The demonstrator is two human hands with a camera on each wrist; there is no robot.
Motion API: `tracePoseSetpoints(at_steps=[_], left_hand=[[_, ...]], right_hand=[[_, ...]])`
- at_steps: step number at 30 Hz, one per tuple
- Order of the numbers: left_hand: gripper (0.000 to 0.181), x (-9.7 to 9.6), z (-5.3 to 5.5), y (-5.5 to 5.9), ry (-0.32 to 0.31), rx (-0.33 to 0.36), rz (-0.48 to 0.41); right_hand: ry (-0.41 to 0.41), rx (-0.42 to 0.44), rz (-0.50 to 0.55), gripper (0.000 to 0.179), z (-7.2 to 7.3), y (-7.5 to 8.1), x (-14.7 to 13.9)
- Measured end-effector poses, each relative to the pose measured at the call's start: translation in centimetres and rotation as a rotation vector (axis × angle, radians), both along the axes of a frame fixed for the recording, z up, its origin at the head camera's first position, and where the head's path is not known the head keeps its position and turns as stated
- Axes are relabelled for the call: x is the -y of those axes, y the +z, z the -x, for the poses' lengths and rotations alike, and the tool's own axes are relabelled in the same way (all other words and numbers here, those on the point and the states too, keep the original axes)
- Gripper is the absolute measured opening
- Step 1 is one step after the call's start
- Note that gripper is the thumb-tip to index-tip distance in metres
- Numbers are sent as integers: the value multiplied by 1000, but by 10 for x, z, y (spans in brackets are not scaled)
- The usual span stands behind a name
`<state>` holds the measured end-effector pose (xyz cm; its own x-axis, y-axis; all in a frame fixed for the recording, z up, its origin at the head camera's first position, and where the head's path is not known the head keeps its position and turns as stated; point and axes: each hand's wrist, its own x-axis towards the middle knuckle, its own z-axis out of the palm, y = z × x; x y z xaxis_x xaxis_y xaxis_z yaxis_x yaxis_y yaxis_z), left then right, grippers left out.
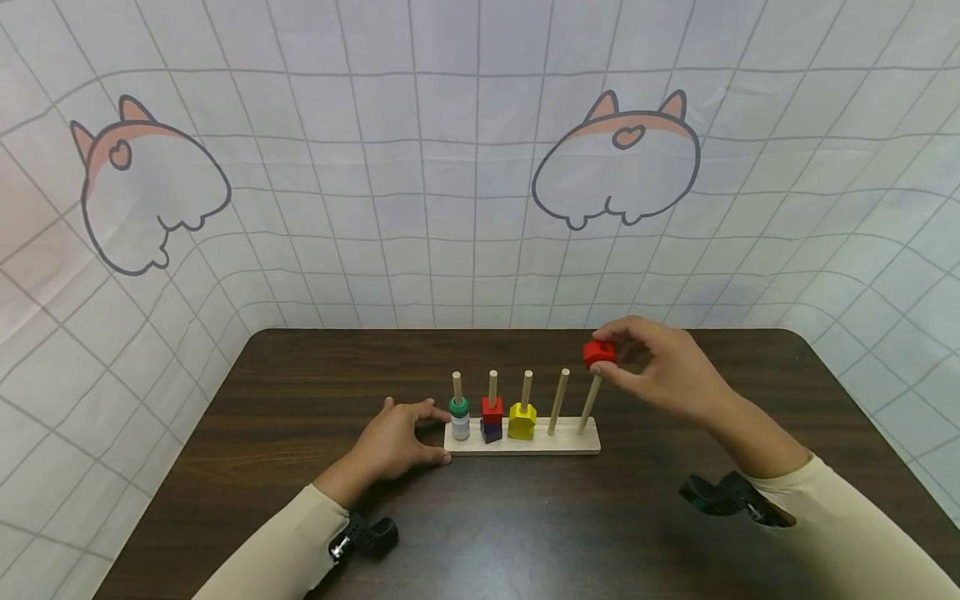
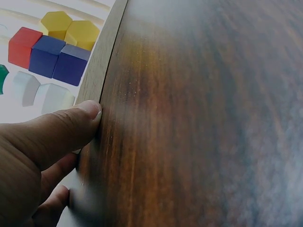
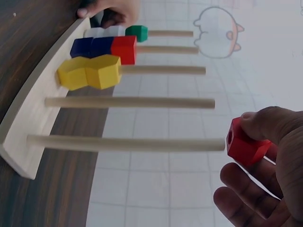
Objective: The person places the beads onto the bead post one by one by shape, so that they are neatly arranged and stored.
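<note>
A wooden peg board [image 1: 573,447] stands on the dark table, and my left hand [image 1: 393,442] grips its left end, thumb at the front edge. My right hand [image 1: 663,367] pinches a red block [image 3: 242,144] with a hole through it. That block is right at the tip of the bare rightmost peg [image 3: 128,143]. Beside this is another bare peg [image 3: 132,102]. Yellow hexagonal blocks [image 3: 90,72] sit on the middle peg. To their left, a red block [image 3: 124,49] tops dark blue ones [image 2: 46,56]. The leftmost peg carries a green block [image 1: 458,407] over white ones [image 1: 461,428].
A brown wooden table [image 1: 300,367] lies under the board. Behind and around it hangs a white grid-patterned cloth [image 1: 450,167] with cartoon animal drawings. Black wrist mounts [image 1: 363,536] are strapped over both beige sleeves.
</note>
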<state>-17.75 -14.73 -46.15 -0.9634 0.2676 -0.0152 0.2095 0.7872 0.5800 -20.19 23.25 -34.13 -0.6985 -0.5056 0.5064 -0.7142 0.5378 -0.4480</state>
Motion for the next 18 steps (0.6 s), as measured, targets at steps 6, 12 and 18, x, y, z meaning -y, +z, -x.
tracePoseSetpoints(at_steps=[6, 12, 18], left_hand=[[53, 0, 0, 0, 1, 2, -4], [53, 0, 0, -1, 0, 1, -3], [53, 0, 0, 0, 2, 3, 3]], right_hand=[[15, 40, 0, 37, -2, 2, 13], [36, 54, 12, 37, -3, 2, 23], [47, 36, 13, 38, -3, 2, 32]])
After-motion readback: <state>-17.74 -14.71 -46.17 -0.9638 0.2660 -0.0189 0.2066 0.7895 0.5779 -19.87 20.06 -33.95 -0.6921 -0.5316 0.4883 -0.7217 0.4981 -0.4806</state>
